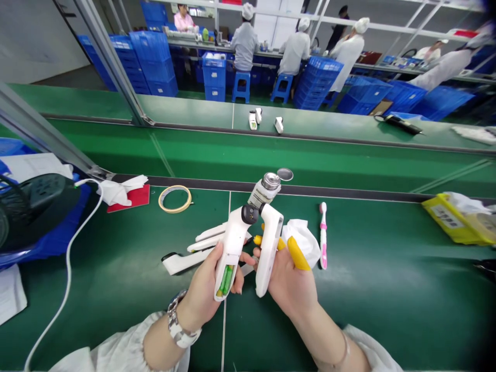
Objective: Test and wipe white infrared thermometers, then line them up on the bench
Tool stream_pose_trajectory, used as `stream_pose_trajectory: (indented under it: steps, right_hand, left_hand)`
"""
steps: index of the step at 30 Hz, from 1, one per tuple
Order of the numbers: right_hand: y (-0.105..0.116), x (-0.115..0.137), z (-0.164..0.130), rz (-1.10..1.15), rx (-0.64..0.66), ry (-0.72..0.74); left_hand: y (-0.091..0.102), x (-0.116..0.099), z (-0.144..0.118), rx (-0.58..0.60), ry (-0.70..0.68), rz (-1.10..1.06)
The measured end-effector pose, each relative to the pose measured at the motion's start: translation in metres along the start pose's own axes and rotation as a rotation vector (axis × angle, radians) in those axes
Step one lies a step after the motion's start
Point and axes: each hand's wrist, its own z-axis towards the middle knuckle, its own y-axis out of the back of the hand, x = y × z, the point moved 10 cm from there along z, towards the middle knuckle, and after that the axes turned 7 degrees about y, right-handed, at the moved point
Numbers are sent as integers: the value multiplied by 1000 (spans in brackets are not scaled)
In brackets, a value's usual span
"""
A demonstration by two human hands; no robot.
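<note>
My left hand (207,287) grips a white handheld device body (232,248) whose open side shows green cells, with a silver motor head (267,187) at its top. My right hand (289,284), with yellow finger cots, holds a white cover shell (268,253) against the body's right side, together with a crumpled white cloth (306,238). Several more white shell pieces (194,253) lie on the green mat just behind my left hand.
A pink toothbrush (323,235) lies to the right of my hands. A tape ring (175,198), a red card (134,199) and a white cable (67,258) lie at the left, a yellow packet (451,219) at the right. Small white parts (256,119) sit on the conveyor belt (349,155); other people work beyond it.
</note>
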Motion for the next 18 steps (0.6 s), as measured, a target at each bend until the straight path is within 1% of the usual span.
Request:
stream_pose_trajectory:
  steps: [3,7,13,15,18]
  right_hand:
    - [-7,2,-1,-43,61,9]
    - [-12,2,-2,-66,100,3]
    - [-13,-1,-4,-42,146,-14]
    - [-10,-5,-4,-66,143,-28]
    - [2,-9,-3,-91,63,-28]
  left_hand:
    - [0,-3,0,-5,-11,-46]
    - [2,-8,1,-24,-54,-57]
    - [4,-4,1,-25,-51,-44]
    - [5,-2,0,-44,-51,-3]
    - [6,-2,-3,-69,-79,105]
